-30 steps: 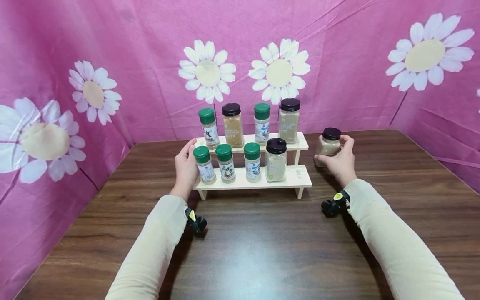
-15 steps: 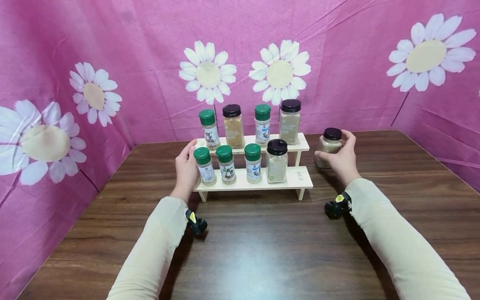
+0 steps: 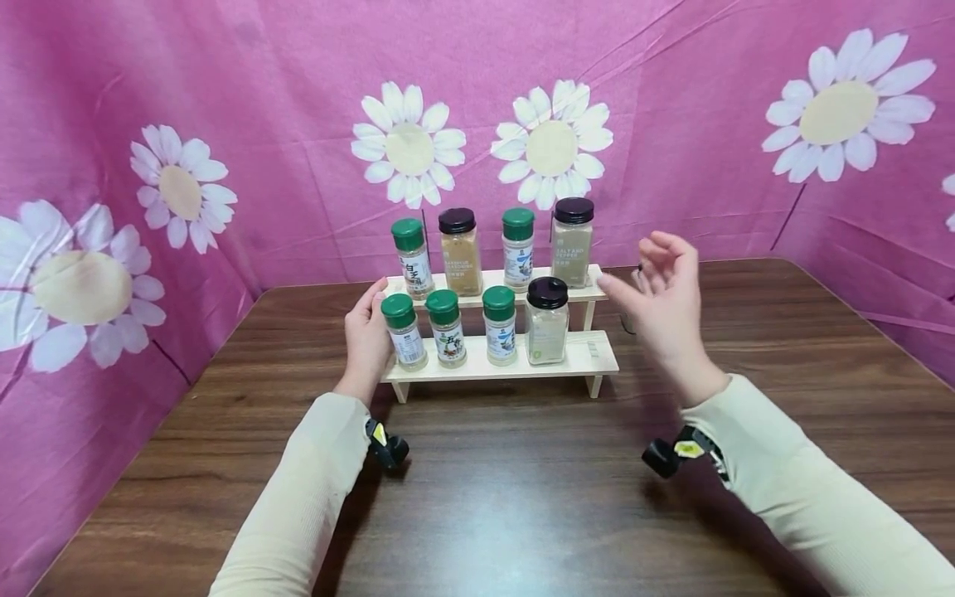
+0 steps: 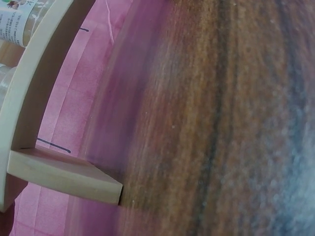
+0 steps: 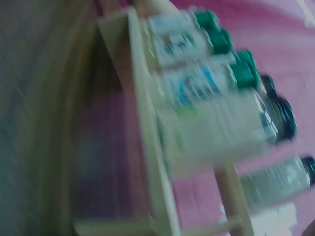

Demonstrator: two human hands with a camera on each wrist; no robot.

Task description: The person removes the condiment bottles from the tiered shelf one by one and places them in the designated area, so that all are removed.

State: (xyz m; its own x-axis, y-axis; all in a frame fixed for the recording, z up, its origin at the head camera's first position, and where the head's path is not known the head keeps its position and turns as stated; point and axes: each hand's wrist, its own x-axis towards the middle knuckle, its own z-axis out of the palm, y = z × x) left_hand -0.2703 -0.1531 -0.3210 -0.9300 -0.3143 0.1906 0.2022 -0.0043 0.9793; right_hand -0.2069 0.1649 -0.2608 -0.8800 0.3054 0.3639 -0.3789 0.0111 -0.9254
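At the left end of a two-tier wooden spice rack [image 3: 582,358], my left hand [image 3: 367,340] holds on by the upper shelf, its thumb mostly hidden. In the left wrist view, the rack's end [image 4: 64,179] is close to the camera. My right hand [image 3: 667,311] is raised just right of the rack, fingers loosely bent, holding nothing. Behind it, a black-lidded jar is almost wholly hidden. On the lower shelf stand three green-capped spice bottles [image 3: 450,340] and a black-lidded jar [image 3: 547,327]. Two green-capped bottles [image 3: 518,255] and two black-lidded jars [image 3: 573,249] occupy the upper shelf.
Under the rack spreads a dark wood-grain table [image 3: 485,497]. A pink cloth [image 3: 298,99] printed with white daisies hangs behind and at both sides. The right wrist view is blurred and shows the rack's bottles and jars sideways.
My right hand has let go of the black-lidded jar at the right and come up and slightly left toward the rack. My left hand stays at the rack's left end.
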